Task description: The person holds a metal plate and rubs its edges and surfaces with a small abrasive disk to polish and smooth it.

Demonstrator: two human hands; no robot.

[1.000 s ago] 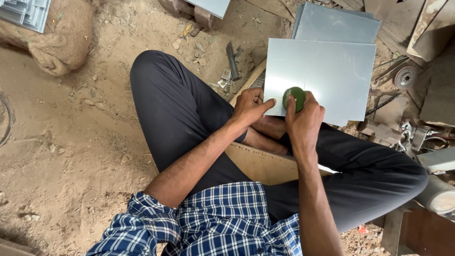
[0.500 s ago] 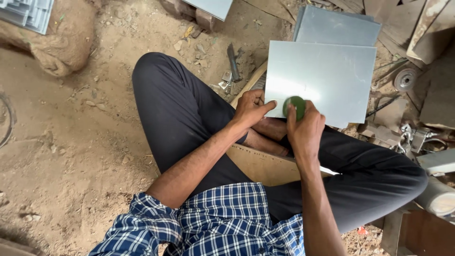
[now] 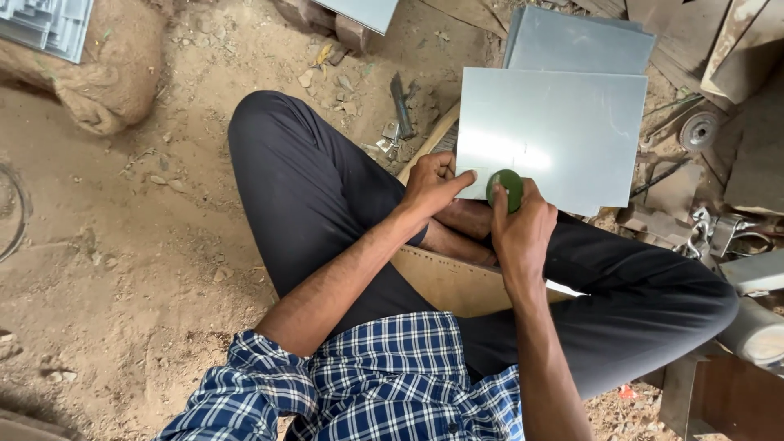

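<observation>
I sit cross-legged on a dirt floor with a square shiny metal sheet [image 3: 563, 131] lying in front of my knees. My right hand [image 3: 521, 229] is closed around a small round green object [image 3: 508, 186] and presses it against the sheet's near edge. My left hand [image 3: 431, 181] rests at the sheet's near left corner, its fingers touching the edge and steadying it. A wooden board [image 3: 449, 282] lies across my lap under both forearms.
A second metal sheet [image 3: 576, 41] lies behind the first. A stack of sheets [image 3: 45, 24] sits on a sack [image 3: 106, 90] at top left. Metal scraps, a small wheel [image 3: 699, 129] and tools [image 3: 400, 102] litter the ground to the right and ahead.
The hands and the green object stay at the sheet's near edge; the view has shifted only slightly.
</observation>
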